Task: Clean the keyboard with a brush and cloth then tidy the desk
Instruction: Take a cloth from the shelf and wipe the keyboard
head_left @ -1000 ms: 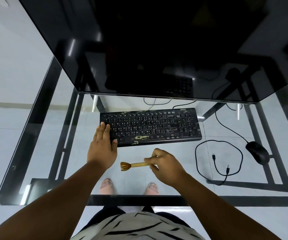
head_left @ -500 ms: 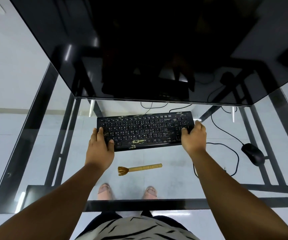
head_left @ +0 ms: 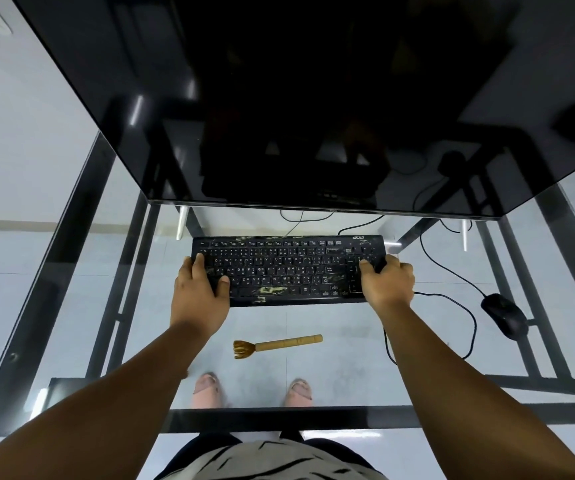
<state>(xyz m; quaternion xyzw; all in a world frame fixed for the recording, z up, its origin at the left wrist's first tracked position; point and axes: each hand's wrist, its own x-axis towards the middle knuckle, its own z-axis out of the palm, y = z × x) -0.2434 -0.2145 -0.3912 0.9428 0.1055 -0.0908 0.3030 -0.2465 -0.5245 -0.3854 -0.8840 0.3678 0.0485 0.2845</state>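
A black keyboard (head_left: 286, 268) with yellowish smears lies on the glass desk (head_left: 71, 306), just below the monitor. My left hand (head_left: 199, 292) grips its left end, fingers over the keys and thumb on the front rows. My right hand (head_left: 386, 280) grips its right end, fingers curled round the edge. A small brush (head_left: 275, 345) with a tan handle lies loose on the glass between my arms, bristles pointing left. No cloth is in view.
A large dark monitor (head_left: 313, 98) overhangs the back of the desk. A black mouse (head_left: 504, 315) sits at the right with its cable (head_left: 452, 299) looped beside my right arm. The desk's front edge (head_left: 279, 417) runs near my body.
My right hand let go of the brush, which now lies on the glass, and moved up to grip the keyboard's right end. The left hand stays on the left end.
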